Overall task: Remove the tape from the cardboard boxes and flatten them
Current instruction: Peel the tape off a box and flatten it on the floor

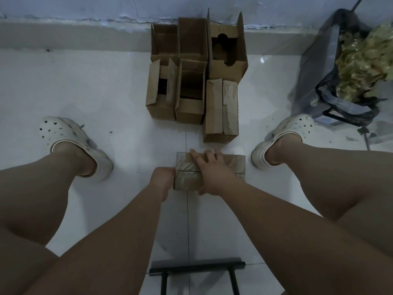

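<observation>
Two hands meet one taped cardboard box [239, 161] on the tiled floor [119, 99], its long axis running left to right. Right hand [212, 170] lies flat on top, fingers straight and spread. Left hand [162, 177] bunches against the box's left end, nearest the tape [186, 166]; whether its fingers pinch it cannot be told.

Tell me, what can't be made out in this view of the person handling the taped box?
Head view only:
- Fingertips of the left hand: hidden at the end of the taped box, so the grip is unclear.
- Top of the taped box: partly covered by the right hand.
- Lower part of the black frame: cut off by the bottom edge.
- Insides of the open boxes: too dark.
</observation>
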Demonstrator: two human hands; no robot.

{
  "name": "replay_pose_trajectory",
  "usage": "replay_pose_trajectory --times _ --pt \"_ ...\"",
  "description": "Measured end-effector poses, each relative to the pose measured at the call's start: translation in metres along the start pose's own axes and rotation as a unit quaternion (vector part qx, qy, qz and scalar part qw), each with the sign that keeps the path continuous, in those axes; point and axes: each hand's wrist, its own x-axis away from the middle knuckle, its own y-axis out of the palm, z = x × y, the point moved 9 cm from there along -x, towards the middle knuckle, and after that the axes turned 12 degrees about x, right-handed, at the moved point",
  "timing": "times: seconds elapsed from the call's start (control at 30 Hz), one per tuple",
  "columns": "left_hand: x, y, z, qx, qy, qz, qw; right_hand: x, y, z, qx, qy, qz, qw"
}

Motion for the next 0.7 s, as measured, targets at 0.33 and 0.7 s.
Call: replay_pose_trajectory --times 0.33,0.7 --pt "0.004 -0.007 0.028 -0.175 0.071 0.122 0.974 0.003 -0.002 -0.003 -0.004 0.006 0.0 1.0" --pt "-0.003 -0.006 0.007 -0.013 0.005 0.058 0.998 0.003 -0.002 -0.003 -0.023 0.013 -0.005 1.0"
